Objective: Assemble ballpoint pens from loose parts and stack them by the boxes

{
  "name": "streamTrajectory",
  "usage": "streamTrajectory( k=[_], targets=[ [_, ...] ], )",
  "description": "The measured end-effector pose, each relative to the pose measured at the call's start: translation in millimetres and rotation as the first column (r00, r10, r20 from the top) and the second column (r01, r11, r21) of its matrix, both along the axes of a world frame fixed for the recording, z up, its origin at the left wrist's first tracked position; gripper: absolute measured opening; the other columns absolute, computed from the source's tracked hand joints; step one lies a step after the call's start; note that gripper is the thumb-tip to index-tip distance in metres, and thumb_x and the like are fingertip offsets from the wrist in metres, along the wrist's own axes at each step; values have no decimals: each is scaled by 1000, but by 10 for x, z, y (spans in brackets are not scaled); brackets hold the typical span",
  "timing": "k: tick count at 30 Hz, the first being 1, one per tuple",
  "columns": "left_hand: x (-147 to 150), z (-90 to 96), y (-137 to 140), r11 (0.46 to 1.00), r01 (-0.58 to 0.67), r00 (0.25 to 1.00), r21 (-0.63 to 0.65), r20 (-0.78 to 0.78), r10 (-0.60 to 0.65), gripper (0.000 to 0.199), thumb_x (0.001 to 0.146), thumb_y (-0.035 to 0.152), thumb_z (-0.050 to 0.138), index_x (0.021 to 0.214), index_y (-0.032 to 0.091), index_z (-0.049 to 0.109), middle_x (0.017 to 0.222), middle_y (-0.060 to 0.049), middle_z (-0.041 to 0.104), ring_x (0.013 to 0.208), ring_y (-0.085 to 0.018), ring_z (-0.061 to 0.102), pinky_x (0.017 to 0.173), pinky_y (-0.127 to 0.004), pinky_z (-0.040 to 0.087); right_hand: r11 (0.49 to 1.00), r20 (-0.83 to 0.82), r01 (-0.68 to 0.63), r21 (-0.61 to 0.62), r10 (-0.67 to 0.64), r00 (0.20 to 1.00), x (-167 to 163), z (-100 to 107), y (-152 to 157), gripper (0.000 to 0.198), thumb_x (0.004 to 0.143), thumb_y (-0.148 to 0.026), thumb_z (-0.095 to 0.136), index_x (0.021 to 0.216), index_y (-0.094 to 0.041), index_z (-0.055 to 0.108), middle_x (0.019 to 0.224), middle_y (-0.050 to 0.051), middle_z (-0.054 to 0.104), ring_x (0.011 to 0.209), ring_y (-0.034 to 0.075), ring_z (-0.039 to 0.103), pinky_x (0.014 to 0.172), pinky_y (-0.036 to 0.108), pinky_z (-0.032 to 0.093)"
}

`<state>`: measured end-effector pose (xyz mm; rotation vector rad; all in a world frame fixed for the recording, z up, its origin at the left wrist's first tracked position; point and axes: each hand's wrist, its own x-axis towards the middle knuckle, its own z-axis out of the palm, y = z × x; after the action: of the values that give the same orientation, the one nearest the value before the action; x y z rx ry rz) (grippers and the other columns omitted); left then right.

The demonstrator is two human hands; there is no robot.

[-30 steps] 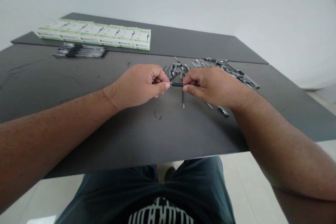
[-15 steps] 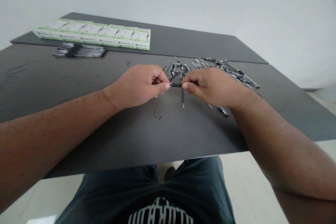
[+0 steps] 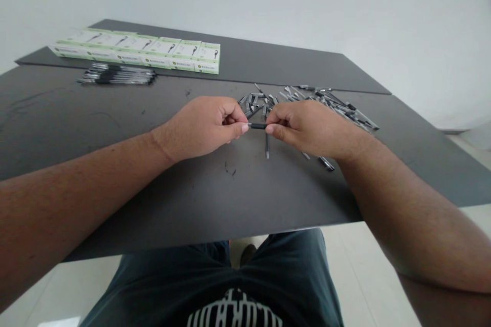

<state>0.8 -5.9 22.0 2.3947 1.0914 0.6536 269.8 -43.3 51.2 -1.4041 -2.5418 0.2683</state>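
Between my two hands, above the table, is a pen [image 3: 258, 126] with a black grip, lying level from left to right. My left hand [image 3: 209, 125] pinches its left end, near the tip, between thumb and forefinger. On the grip's right end the thumb and fingers of my right hand [image 3: 307, 125] are closed. The rest of the pen is hidden behind my fingers. Just beyond and under the hands lie loose pen parts [image 3: 347, 110], clear tubes and black pieces, in a scattered pile. One thin clear tube [image 3: 267, 147] points toward me below the held pen.
A row of white and green boxes [image 3: 169, 53] stands at the back left. In front of it lies a bundle of pens [image 3: 117, 74]. The grey table [image 3: 230, 209] has its near edge just before my lap; a wall [image 3: 249, 0] rises behind it.
Almost nothing differs: both hands keep the same pinch on the pen. The whole view has shifted very slightly.
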Motion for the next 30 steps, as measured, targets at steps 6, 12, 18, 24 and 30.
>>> streamTrajectory(
  k=[6,12,18,24,30],
  targets=[
    [-2,17,-13,1000,-7,1000,-12,-10,7,25,95,45,67,91,24,78,77,1,81,74,-18,73,74,-32,47,1000,-36,12,-1,-12,999,6,-13,1,21,106,-38,70,110,-22,83,88,3,80,79,21,68,76,34,43],
    [-2,25,-18,1000,-14,1000,6,-25,14,27,95,47,67,90,23,79,83,-1,83,82,-19,75,77,-31,48,999,14,-38,12,38,999,-3,10,-1,31,111,-38,59,101,-22,83,83,4,77,77,22,65,77,36,42],
    [2,32,-27,1000,-17,999,12,-48,17,27,96,47,67,90,24,79,83,-1,83,84,-20,76,78,-31,49,1000,-25,6,-9,-6,1000,-1,5,-9,18,106,-36,71,107,-24,84,85,2,80,76,21,67,76,34,43],
    [-5,33,-28,999,-19,998,26,-52,20,28,96,47,66,89,24,79,82,0,83,84,-19,76,79,-31,49,1000,-42,14,-2,-14,999,-5,-1,-9,19,105,-35,71,110,-23,85,89,2,82,79,21,68,77,34,44],
    [-5,34,-18,999,-2,999,32,-39,4,27,97,47,66,88,24,79,78,1,81,82,-19,75,77,-31,48,1000,11,-6,7,6,1000,-17,26,-18,21,108,-34,68,102,-24,85,83,2,79,77,21,67,77,35,43]
  ],
)
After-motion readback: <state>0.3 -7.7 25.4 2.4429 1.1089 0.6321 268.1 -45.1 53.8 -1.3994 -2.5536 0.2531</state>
